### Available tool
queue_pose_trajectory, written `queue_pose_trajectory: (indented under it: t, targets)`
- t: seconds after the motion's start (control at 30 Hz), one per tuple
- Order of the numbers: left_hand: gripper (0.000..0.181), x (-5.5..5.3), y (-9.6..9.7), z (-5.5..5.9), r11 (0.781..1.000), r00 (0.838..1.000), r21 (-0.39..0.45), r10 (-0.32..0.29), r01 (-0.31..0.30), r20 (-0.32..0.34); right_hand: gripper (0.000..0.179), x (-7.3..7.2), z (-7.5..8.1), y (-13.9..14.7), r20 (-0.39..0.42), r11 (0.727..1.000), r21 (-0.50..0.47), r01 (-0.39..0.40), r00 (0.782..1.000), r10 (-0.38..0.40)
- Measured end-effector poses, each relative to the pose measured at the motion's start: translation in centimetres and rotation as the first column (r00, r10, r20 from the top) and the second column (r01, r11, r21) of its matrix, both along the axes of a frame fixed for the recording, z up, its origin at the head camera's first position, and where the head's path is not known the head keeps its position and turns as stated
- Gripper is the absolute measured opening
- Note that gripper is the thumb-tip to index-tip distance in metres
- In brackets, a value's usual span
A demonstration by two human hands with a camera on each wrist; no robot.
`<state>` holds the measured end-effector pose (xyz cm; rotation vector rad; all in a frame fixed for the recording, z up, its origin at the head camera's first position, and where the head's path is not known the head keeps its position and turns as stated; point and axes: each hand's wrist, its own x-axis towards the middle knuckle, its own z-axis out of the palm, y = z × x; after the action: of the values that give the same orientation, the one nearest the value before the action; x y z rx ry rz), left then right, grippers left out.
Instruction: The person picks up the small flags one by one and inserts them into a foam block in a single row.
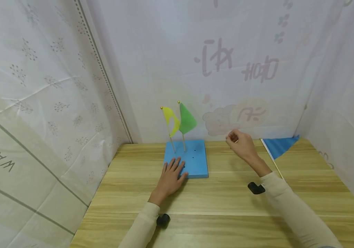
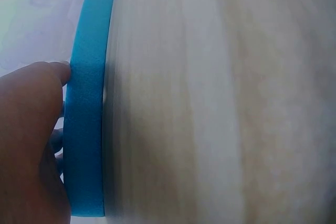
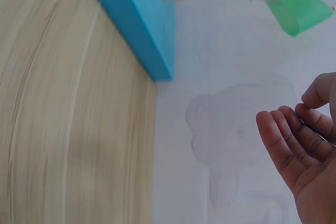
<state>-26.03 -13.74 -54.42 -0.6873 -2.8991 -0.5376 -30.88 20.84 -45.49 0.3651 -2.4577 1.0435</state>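
My left hand [image 1: 169,179] rests with fingers spread on the near left part of a light blue foam block [image 1: 198,168]. In the left wrist view, the thumb [image 2: 50,72] touches the upper edge of the block's side [image 2: 86,108]. Two small flags stand in the block on thin sticks, a yellow flag [image 1: 176,121] and a green flag [image 1: 188,120], both with gold tips. To the block's right, my right hand [image 1: 244,145] is raised with nothing visible in it. Its fingers [image 3: 283,150] are loosely bent, thumb near the index finger.
A blue triangular flag [image 1: 279,146] lies at the right rear of the wooden table [image 1: 214,220], its stick partly behind the right forearm. Several small holes dot the block's top. Printed curtains [image 1: 152,62] hang behind and at both sides.
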Motion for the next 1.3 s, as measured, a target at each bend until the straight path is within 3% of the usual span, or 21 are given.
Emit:
queue_pose_trajectory:
  t: [0.6,1.1,1.3]
  targets:
    - [0.063,0.0,-0.1,-0.3,0.999,0.999,0.025,-0.022,0.022,-0.024,0.014,2.6,-0.7,7.8,-0.018,0.994,-0.005,0.105,0.994,-0.105]
    - [0.064,0.1,0.0,0.3,1.000,1.000,-0.020,-0.002,0.002,0.015,0.021,4.6,-1.2,12.5,0.130,0.983,-0.031,0.183,0.976,-0.178]
    - [0.064,0.1,0.0,0.2,1.000,1.000,-0.020,-0.001,0.001,0.016,0.027,5.0,-2.0,13.9,0.181,0.980,0.022,0.198,0.963,-0.199]
